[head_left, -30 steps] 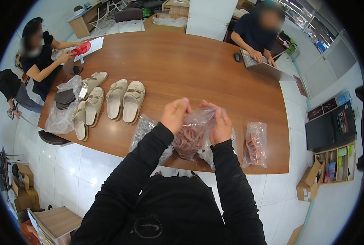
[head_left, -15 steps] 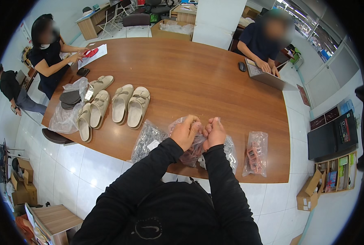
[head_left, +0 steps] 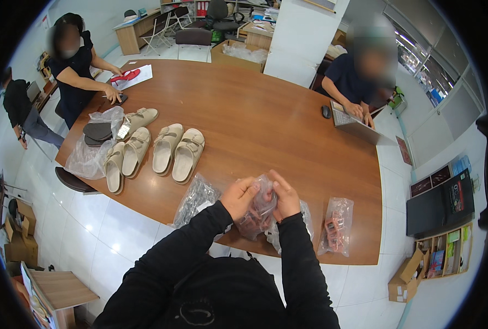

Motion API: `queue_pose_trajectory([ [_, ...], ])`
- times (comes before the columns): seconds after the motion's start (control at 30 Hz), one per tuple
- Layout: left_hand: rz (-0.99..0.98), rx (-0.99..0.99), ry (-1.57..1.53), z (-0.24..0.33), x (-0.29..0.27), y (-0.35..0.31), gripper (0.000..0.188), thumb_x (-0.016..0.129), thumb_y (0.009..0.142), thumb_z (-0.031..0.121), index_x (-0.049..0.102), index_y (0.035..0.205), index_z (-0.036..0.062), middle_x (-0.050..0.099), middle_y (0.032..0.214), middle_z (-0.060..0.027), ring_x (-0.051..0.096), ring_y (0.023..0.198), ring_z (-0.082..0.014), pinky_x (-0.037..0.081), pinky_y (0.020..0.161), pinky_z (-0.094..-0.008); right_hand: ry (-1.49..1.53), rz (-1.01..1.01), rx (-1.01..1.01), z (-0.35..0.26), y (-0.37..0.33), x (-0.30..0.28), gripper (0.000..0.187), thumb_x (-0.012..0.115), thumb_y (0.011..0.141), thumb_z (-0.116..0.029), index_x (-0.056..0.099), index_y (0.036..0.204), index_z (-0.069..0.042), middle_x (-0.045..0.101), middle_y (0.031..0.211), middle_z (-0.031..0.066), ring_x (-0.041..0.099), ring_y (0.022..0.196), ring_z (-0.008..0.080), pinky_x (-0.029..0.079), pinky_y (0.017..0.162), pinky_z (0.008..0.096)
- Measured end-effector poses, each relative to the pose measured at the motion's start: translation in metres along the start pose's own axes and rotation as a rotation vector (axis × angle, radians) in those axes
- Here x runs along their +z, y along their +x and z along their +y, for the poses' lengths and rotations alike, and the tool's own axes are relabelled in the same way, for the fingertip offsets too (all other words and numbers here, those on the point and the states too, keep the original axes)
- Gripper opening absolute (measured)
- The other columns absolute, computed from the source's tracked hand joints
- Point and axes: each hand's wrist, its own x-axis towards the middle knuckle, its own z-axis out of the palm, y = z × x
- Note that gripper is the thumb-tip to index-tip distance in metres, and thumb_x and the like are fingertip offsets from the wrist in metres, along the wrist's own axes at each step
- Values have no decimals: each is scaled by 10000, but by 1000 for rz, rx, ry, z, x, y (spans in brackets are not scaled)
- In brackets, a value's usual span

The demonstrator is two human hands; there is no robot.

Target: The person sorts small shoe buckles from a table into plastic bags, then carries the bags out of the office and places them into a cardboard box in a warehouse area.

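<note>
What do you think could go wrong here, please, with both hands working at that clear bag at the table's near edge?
The left hand and right hand pinch the clear bag of reddish pieces; the thin film might tear and spill them. The bag sits above the wooden table's near edge, so dropped pieces could fall to the floor. The other filled bag lies close to that edge and could be knocked off.

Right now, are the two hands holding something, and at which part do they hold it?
Yes. The left hand and right hand both pinch the upper edge of a clear plastic bag with reddish contents.
</note>
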Motion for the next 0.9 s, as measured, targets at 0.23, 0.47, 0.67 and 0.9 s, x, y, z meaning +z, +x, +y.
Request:
queue_pose_trajectory([
  [0.23, -9, 328, 556, 2, 12, 5, 241, 513, 961, 246, 596, 987, 22, 639, 946, -196, 593, 924, -374, 422, 787, -434, 115, 229, -68, 11, 7, 2, 117, 619, 924, -42, 585, 1026, 5, 649, 865, 88, 618, 757, 157, 516, 700, 277],
  [0.47, -73, 109, 815, -1, 26, 15, 206, 551, 921, 230, 572, 985, 36, 674, 901, -171, 631, 880, -371, 421, 799, -461, 7, 310, -113, 12, 7, 3, 84, 681, 883, -28, 609, 900, 12, 653, 858, 71, 607, 760, 126, 500, 696, 246],
  [0.67, 15, 179, 762, -4, 26, 17, 215, 556, 936, 242, 515, 1019, 48, 682, 879, -188, 652, 858, -378, 452, 774, -486, 1, 327, -126, 2, -4, 5, 92, 686, 890, -66, 615, 870, -12, 642, 800, 48, 607, 732, 134, 501, 700, 268],
  [0.9, 201, 26, 533, -10, 31, 24, 210, 556, 934, 230, 526, 1013, 37, 667, 826, -198, 635, 767, -430, 471, 680, -519, -999, 365, -299, 13, -32, 22, 257, 553, 967, -148, 667, 1085, 50, 705, 913, 102, 641, 826, 153, 500, 760, 305],
])
